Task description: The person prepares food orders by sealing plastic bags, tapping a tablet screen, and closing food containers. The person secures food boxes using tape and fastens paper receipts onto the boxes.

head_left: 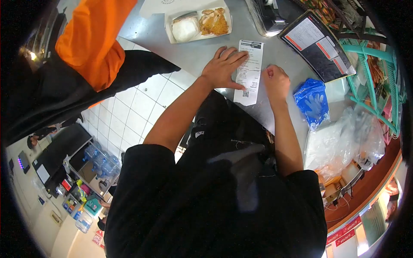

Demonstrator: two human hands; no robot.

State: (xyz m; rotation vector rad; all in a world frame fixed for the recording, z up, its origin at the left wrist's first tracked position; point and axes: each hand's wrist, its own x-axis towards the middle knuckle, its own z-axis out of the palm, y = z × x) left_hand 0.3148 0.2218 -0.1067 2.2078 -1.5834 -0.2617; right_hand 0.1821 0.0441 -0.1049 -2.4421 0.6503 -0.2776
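A long printed receipt point(248, 79) lies flat on the metal counter in front of me. My left hand point(224, 68) rests on its left side with the fingers spread, thumb near the code at the bottom. Just right of the paper, my right hand point(276, 81) is curled closed beside it; whatever the fingers might hold is hidden. Beyond my left hand stands an open paper food box point(198, 38) with a white mound of rice point(186, 29) and a browned, crumb-covered piece of food point(214, 22).
On the right lie a blue glove packet point(312, 103), clear plastic bags point(340, 137) and a black board with labels point(316, 47). A green plastic basket point(365, 64) stands beyond them. A person in an orange sleeve point(92, 43) is close on my left. A dark device point(269, 17) sits at the back.
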